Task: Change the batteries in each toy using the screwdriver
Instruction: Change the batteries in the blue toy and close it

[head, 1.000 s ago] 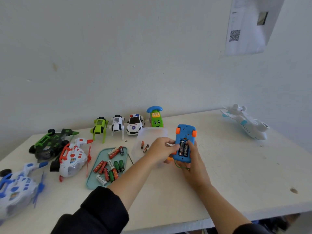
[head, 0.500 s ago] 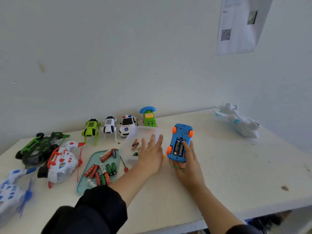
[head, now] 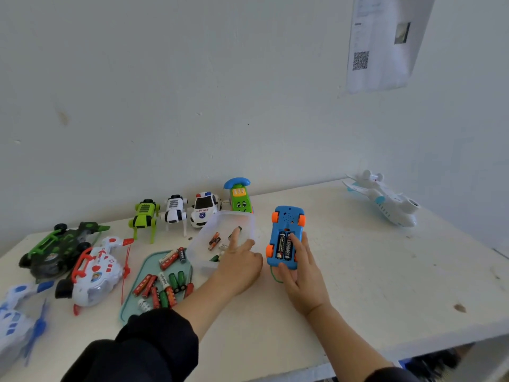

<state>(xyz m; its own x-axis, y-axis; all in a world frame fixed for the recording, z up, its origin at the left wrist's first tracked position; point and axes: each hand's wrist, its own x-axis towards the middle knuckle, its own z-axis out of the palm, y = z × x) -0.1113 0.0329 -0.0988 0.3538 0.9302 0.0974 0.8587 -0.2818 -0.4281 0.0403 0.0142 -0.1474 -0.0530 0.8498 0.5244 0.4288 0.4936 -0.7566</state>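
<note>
I am working at the white table [head: 358, 285], where toys are lining the wall and the left edge, and I am going from the biggest thing down to the smallest. The clear tub [head: 249, 220] is sitting mid-table, just left of the blue toy [head: 286, 216]; it is looking thin and light, likely to skid if I push on it, so I am judging its rim the place to steady it. The teal tray [head: 132, 304] of batteries is lying to its left, under my forearm. The blue toy is lying belly-up, compartment open, and it is seeming like hollow, hard plastic: light, stiff and a little slick, best held by the flanks between the orange wheels. My right hand [head: 298, 274] is cupping it from below, fingers curling round its near end and one fingertip pressing on the two black cells [head: 283, 245] seated inside. My left hand [head: 239, 264] is reaching into the tub with fingers loosely extended, holding nothing I can see. The loose cells [head: 214, 240] there are small, smooth and prone to rolling; I would be pinching one across its middle. I cannot see the screwdriver.
</note>
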